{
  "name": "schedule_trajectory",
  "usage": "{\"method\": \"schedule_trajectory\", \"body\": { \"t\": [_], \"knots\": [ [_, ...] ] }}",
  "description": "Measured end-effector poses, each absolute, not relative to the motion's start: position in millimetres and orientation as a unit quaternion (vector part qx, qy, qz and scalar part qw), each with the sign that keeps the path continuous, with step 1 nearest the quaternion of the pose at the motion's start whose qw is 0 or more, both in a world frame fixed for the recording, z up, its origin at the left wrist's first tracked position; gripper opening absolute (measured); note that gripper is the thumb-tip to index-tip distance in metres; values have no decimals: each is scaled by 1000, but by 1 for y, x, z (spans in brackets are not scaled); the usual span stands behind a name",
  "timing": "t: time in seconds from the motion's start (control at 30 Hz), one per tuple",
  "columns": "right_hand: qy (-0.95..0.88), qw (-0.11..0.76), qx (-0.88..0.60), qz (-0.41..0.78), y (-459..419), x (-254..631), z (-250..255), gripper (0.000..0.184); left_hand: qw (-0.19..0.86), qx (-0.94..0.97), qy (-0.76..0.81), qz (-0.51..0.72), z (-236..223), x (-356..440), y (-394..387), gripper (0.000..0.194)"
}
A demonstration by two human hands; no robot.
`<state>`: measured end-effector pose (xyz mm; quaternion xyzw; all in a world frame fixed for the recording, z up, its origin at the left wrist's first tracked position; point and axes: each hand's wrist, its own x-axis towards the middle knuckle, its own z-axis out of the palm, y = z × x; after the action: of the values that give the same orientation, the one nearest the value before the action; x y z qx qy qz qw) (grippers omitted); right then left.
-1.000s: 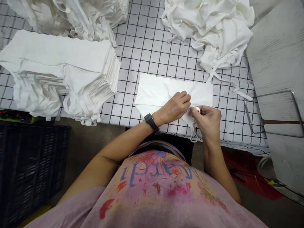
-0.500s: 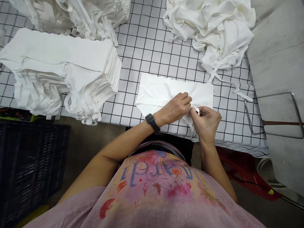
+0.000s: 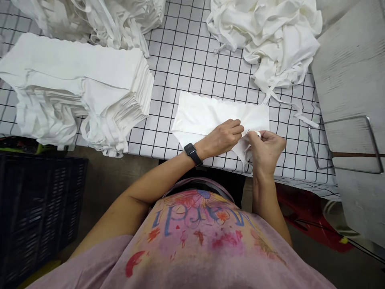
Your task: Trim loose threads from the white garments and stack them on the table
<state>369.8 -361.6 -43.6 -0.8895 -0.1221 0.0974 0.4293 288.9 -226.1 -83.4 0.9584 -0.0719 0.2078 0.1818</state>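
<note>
A white strapped garment (image 3: 204, 114), looking like a bralette or camisole top, lies folded flat near the table's front edge. My left hand (image 3: 227, 136), with a black watch on its wrist, rests over the garment's middle, its fingers closed in a pinch on the cloth at the base of a strap. Just to its right my right hand (image 3: 267, 150) pinches the thin white strap (image 3: 254, 133), part of which loops out beside the thumb. More strap hangs below between the hands. The fingertips of both hands are partly hidden.
A neat stack of folded white garments (image 3: 81, 64) stands at the left, another pile (image 3: 126, 20) behind it. Loose white garments (image 3: 270, 36) heap at the back right. A bent metal wire frame (image 3: 345, 120) is at the right edge, a dark crate (image 3: 39, 200) below left.
My right hand has moved slightly right and up with the strap, away from my left hand. The left hand has stayed nearly in place on the garment.
</note>
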Motion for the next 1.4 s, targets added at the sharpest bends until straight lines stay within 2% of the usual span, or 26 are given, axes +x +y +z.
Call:
{"method": "schedule_trajectory", "body": {
  "t": [0.23,0.33,0.57,0.8,1.4],
  "knots": [
    [-108,467,-859,183,-377,368,-35,23,249,950,-8,188,-84,292,-223,21],
    [-99,491,-840,209,-377,364,-38,23,256,952,1,170,-83,293,-223,22],
    [-130,449,-851,239,-371,362,-36,21,233,961,-4,147,-76,292,-224,20],
    [-173,402,-878,196,-373,366,-38,22,166,972,-52,158,-74,295,-225,24],
    [-251,327,-911,9,-362,351,-39,32,106,969,-102,198,-73,296,-230,34]
  ]
}}
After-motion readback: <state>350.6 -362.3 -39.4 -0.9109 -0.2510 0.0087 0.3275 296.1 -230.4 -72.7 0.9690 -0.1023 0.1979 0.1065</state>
